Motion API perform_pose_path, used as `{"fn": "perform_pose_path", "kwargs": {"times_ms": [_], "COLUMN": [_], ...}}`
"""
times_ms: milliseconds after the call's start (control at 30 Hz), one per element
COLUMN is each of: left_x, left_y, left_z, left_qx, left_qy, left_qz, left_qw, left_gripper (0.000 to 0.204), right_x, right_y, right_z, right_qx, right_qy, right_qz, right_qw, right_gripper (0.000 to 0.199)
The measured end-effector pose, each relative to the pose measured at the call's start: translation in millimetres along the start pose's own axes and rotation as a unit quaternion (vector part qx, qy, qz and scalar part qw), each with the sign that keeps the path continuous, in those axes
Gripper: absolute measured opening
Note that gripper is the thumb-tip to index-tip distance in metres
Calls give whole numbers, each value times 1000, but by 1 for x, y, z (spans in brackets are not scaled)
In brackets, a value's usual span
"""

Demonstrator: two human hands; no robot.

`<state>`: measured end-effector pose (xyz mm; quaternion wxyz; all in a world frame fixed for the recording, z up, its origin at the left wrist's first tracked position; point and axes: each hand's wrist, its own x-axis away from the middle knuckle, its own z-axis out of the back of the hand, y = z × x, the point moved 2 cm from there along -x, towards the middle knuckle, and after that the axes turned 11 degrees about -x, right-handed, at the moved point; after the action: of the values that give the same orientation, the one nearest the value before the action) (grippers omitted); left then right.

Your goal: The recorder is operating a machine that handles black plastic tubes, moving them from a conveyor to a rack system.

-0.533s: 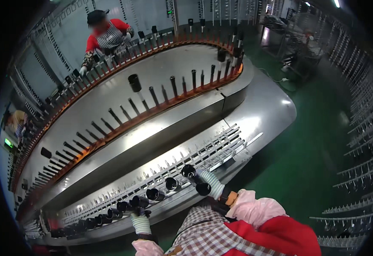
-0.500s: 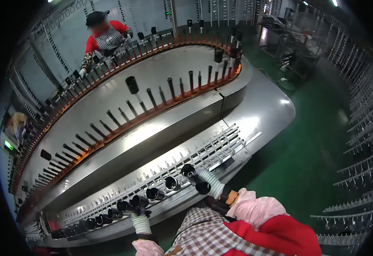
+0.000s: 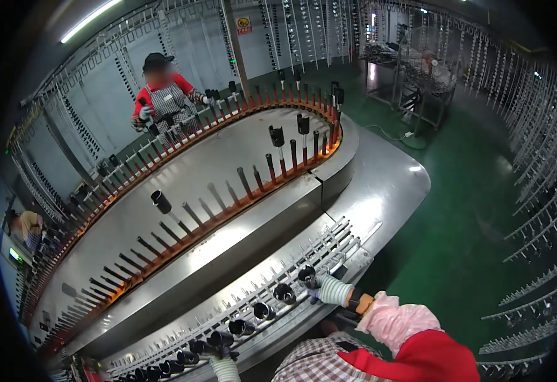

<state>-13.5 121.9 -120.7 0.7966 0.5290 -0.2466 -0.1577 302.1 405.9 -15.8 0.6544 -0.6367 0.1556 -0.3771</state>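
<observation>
My right hand [image 3: 333, 290], in a pale striped glove with dark fingertips, is closed around a black cup-shaped part [image 3: 307, 274]. That part is at the right end of a slanting row of similar black cups, over the metal rack [image 3: 329, 245]. The neighbouring black cup [image 3: 284, 293] sits open-mouthed just to its left. Low in the picture, my left hand [image 3: 225, 364] wears the same kind of glove. Its dark fingertips are against or just below another black cup [image 3: 220, 339] in the row. Those fingers are partly hidden, so their grip cannot be made out.
Beyond the rack runs a steel-topped oval conveyor [image 3: 227, 235] with upright dark spindles, some carrying black cups. A co-worker [image 3: 167, 95] in a checked apron stands across it. Green floor [image 3: 457, 223] and hanging racks [image 3: 533, 305] lie to the right.
The view has tilted up, so the scene sits lower. My right hand has brought its black cup from beside the row to the row's right end. My left hand stays near the row.
</observation>
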Motion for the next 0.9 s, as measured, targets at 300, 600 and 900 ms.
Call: {"fn": "perform_pose_path", "kwargs": {"times_ms": [300,600,900], "left_x": [57,64,74], "left_y": [44,1,-9], "left_z": [-10,21,40], "left_qx": [-153,-172,-488], "left_qy": [8,72,62], "left_qz": [39,70,-94], "left_qw": [987,980,865], "left_gripper": [12,19,16], "right_x": [-90,-255,-300], "right_y": [-97,-147,-165], "right_z": [147,136,102], "right_qx": [114,104,-34], "right_qy": [226,290,147], "right_qz": [245,219,389], "right_qw": [936,926,909], "right_gripper": [30,55,29]}}
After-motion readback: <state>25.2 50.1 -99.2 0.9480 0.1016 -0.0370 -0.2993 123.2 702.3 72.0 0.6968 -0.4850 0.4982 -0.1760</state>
